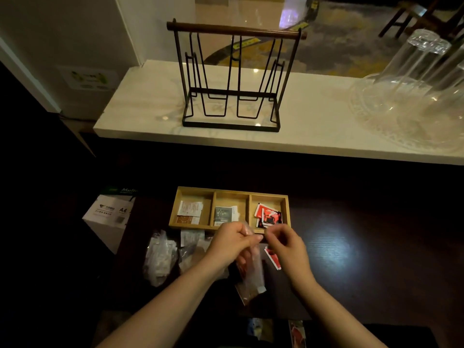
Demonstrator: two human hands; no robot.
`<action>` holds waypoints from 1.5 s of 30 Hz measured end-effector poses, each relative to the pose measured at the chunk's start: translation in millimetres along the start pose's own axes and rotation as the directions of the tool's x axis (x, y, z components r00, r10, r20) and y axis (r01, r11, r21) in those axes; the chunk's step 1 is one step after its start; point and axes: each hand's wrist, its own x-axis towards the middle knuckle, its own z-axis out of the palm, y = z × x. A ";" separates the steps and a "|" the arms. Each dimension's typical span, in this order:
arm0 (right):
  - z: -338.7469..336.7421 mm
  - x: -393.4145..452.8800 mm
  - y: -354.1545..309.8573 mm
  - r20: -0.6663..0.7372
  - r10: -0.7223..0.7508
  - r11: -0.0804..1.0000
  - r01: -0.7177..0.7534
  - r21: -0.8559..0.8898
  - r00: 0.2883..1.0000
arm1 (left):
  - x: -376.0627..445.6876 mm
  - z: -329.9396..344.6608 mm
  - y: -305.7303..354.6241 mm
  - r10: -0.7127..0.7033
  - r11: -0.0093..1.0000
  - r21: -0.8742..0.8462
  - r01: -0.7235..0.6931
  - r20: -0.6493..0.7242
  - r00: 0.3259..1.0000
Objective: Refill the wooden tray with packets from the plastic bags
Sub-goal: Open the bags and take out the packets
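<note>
Wooden tray [268, 232] toward worktop [351, 247] far edge, three compartments part-filled; nearer, plastic bag [252, 277] hanging limp, pinched at mouth by left hand [232, 243] and right hand [285, 243], grips closed on film; light, slippery, best held by rim; red packet [272, 257] beside.

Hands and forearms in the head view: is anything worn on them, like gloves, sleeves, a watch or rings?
Nothing worn is visible. The left hand and right hand are bare, without gloves, and both forearms are uncovered to the frame's bottom edge. No watch or bracelet shows; the light is too dim to rule out rings.
</note>
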 end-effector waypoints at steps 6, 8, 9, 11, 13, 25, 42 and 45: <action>0.6 6.9 -21.7 0.050 0.054 0.960 -0.066 0.270 0.997 | 45.8 1.6 37.8 0.061 0.896 0.416 -0.157 0.236 0.970; -3.0 7.5 -18.7 0.107 0.067 0.961 -0.094 0.262 0.992 | 57.7 0.6 47.4 0.003 0.842 0.510 -0.176 0.322 0.947; -3.8 7.6 -17.1 0.129 0.065 0.969 -0.094 0.227 0.989 | 60.8 0.2 48.6 -0.019 0.824 0.538 -0.179 0.342 0.940; -3.9 8.0 -17.1 0.150 0.041 0.993 -0.057 0.106 0.988 | 59.9 -1.5 45.8 -0.012 0.799 0.566 -0.201 0.349 0.937; -0.7 8.1 -16.6 0.142 -0.002 0.995 0.016 -0.100 0.990 | 53.1 -6.1 35.4 0.016 0.807 0.551 -0.211 0.337 0.941; 34.5 -22.7 -18.0 0.348 -0.135 0.933 0.237 -0.271 0.928 | -23.0 -40.3 -34.6 -0.042 0.998 0.050 0.034 0.164 0.986; 40.3 -31.6 -19.6 0.492 -0.047 0.919 0.231 -0.321 0.869 | -46.9 -32.2 -63.0 -0.105 0.980 -0.159 0.116 0.078 0.991; 32.0 -27.0 -21.8 0.525 0.022 0.960 0.128 -0.248 0.851 | -44.9 -35.8 -64.7 -0.077 0.988 -0.127 0.085 0.072 0.994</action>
